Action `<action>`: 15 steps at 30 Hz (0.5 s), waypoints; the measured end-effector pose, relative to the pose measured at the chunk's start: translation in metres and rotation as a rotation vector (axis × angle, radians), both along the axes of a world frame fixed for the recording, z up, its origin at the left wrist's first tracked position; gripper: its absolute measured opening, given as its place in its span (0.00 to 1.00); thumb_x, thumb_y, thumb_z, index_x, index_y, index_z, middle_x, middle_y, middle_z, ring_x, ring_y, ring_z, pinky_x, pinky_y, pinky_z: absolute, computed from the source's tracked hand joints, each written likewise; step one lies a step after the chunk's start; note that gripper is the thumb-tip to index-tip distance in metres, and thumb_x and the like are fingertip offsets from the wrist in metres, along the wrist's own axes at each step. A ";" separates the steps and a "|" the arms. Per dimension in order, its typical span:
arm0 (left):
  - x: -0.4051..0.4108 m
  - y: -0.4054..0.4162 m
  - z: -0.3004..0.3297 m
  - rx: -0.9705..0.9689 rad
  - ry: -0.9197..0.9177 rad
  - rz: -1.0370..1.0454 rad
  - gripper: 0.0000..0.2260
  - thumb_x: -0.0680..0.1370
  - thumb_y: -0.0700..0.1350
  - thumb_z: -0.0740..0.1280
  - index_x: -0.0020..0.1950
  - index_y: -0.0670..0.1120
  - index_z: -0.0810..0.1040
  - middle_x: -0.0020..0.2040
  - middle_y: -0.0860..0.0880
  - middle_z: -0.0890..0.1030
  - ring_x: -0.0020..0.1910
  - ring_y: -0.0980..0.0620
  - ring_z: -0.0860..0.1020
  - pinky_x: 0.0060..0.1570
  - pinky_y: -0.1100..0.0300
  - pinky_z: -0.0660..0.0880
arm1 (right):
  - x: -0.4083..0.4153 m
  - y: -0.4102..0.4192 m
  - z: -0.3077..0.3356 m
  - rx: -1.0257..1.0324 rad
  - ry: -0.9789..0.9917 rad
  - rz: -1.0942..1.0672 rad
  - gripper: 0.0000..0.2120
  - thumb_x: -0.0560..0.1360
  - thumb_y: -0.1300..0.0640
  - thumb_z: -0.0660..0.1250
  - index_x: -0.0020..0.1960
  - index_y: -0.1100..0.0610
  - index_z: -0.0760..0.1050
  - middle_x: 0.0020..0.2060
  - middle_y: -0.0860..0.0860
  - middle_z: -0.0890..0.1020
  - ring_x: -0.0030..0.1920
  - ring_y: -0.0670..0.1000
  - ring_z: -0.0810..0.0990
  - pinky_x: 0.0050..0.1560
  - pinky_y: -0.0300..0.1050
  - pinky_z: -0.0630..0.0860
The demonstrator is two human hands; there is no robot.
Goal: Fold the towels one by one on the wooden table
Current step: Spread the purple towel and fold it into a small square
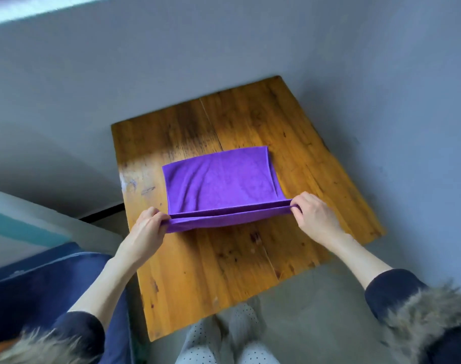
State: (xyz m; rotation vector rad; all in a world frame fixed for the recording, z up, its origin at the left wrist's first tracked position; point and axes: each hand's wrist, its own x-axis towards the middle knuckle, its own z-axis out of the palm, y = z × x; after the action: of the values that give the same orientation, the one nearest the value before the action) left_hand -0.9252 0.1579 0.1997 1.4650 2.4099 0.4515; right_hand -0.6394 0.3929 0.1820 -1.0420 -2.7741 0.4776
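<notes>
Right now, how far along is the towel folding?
Done: nothing looks finished; no folded towel lies on the wooden table. In hand: the purple towel lies on the table, its near edge pinched and lifted at both corners by the left hand and the right hand, apparently starting a fold. Left: carry that edge over and flatten it. No other towels are in view.

The towel (218, 185) is soft purple cloth, matt and a little fuzzy. The desk (303, 143) is varnished wood, glossy, with dark stains.
</notes>
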 end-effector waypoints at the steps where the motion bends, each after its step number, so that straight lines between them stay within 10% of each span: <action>1: -0.011 0.004 0.011 0.025 0.009 0.016 0.04 0.74 0.31 0.66 0.46 0.33 0.80 0.43 0.36 0.77 0.43 0.36 0.76 0.43 0.48 0.72 | -0.007 0.006 0.012 -0.038 0.033 -0.017 0.04 0.76 0.61 0.63 0.47 0.60 0.77 0.44 0.55 0.79 0.45 0.55 0.78 0.41 0.43 0.72; 15: -0.085 0.034 0.161 0.137 0.013 0.189 0.08 0.78 0.38 0.64 0.51 0.36 0.81 0.47 0.40 0.77 0.49 0.42 0.76 0.44 0.65 0.63 | -0.062 0.048 0.219 -0.344 0.649 -0.048 0.09 0.68 0.59 0.75 0.32 0.52 0.76 0.28 0.49 0.79 0.30 0.44 0.74 0.34 0.39 0.71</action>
State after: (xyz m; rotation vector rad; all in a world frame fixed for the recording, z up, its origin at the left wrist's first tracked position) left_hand -1.0101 0.1923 0.3603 1.3007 2.5852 0.6636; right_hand -0.7013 0.4406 0.4007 -0.8120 -2.1287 1.0896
